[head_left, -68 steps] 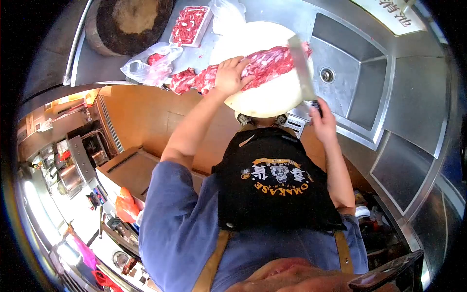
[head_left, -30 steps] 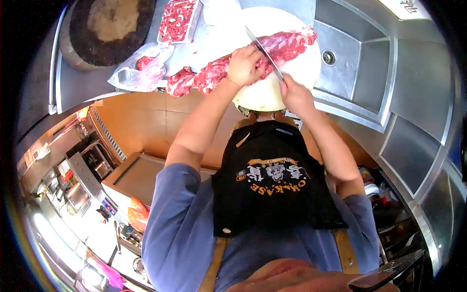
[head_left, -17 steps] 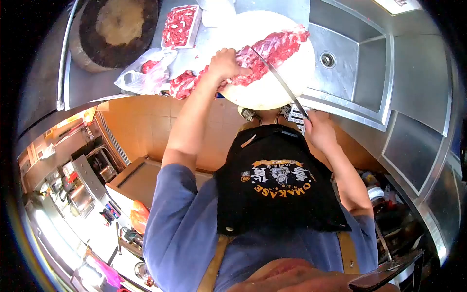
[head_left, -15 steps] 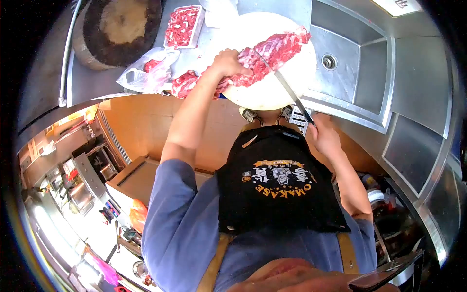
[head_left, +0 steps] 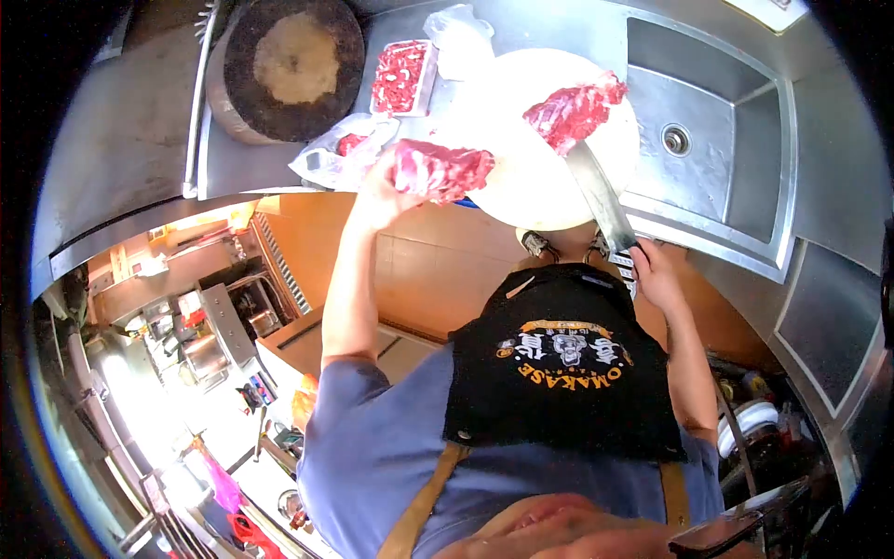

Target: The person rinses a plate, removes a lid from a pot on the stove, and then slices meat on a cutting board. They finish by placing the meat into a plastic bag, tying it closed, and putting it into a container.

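Observation:
A piece of red, marbled meat [head_left: 445,171] is gripped in my left hand [head_left: 380,191], held at the left edge of the white round cutting board [head_left: 521,200]. A second piece of meat [head_left: 577,112] lies on the board's upper right part. My right hand [head_left: 654,270] is closed round the dark handle of a broad knife [head_left: 599,196]. The blade slants up and left across the board, its far end beside the lower edge of the second piece.
A plastic tray of cut meat [head_left: 402,79] and a white plastic bag [head_left: 460,42] stand behind. Left of the board are an open plastic bag [head_left: 321,166] with meat and a thick round block [head_left: 296,61]. A steel sink [head_left: 680,177] adjoins the board's right side.
The long piece of meat is now in two separate parts. My left hand has moved left with one part, while the other stays on the board. The whole view has shifted.

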Action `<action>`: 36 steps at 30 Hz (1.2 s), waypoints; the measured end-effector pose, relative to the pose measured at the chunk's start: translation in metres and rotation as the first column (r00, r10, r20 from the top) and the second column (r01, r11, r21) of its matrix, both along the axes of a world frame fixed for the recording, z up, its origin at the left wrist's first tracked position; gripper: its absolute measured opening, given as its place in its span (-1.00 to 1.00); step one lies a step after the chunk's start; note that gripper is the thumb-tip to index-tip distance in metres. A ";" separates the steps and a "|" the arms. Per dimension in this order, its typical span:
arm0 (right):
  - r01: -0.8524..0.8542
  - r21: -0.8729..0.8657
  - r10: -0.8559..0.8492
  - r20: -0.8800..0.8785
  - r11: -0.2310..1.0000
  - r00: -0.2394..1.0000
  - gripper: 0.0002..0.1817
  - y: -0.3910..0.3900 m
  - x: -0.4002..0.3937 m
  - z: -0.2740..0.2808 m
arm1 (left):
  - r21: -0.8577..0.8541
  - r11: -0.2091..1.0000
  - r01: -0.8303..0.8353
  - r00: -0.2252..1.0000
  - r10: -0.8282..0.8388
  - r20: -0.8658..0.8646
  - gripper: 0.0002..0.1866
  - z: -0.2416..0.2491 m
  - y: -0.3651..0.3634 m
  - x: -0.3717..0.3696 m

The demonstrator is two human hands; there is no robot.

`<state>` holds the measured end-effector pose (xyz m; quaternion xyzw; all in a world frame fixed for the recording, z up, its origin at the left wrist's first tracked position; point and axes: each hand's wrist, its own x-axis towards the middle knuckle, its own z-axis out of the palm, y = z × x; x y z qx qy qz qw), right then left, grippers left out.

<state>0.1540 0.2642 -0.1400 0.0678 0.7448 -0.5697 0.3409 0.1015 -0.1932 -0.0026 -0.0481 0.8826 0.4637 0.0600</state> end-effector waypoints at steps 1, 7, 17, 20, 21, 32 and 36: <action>-0.001 0.019 0.000 0.054 1.000 0.999 -0.61 -0.001 -0.002 0.006 | -0.028 0.999 0.018 1.000 -0.019 -0.014 -0.28 0.010 -0.010 0.002; -0.002 0.041 -0.002 0.089 0.999 0.996 -0.58 0.006 0.002 0.013 | 0.448 0.892 0.068 0.995 -0.029 -0.093 -0.09 0.060 -0.003 -0.070; -0.001 0.073 -0.004 0.082 0.997 0.997 -0.66 -0.005 -0.002 0.039 | -0.168 0.985 0.039 0.988 -0.013 0.152 -0.01 -0.153 0.078 -0.174; -0.008 0.023 0.004 0.166 1.000 0.986 -0.71 -0.006 -0.006 0.041 | -0.297 0.954 0.048 0.978 0.016 0.209 -0.23 -0.130 0.068 -0.123; -0.016 0.058 0.005 0.181 0.998 0.983 -0.74 -0.008 -0.008 0.041 | -0.293 0.955 0.038 0.978 0.024 0.205 -0.23 -0.128 0.062 -0.121; -0.016 0.104 -0.003 0.176 0.994 0.984 -0.67 -0.009 -0.010 0.040 | 0.349 0.925 0.152 0.716 -0.346 0.606 -0.39 -0.140 0.000 -0.145; -0.068 0.325 0.078 -0.017 0.943 0.997 -0.63 -0.014 -0.007 0.044 | -0.360 0.860 0.361 0.904 -0.227 0.363 -0.31 -0.140 0.003 -0.121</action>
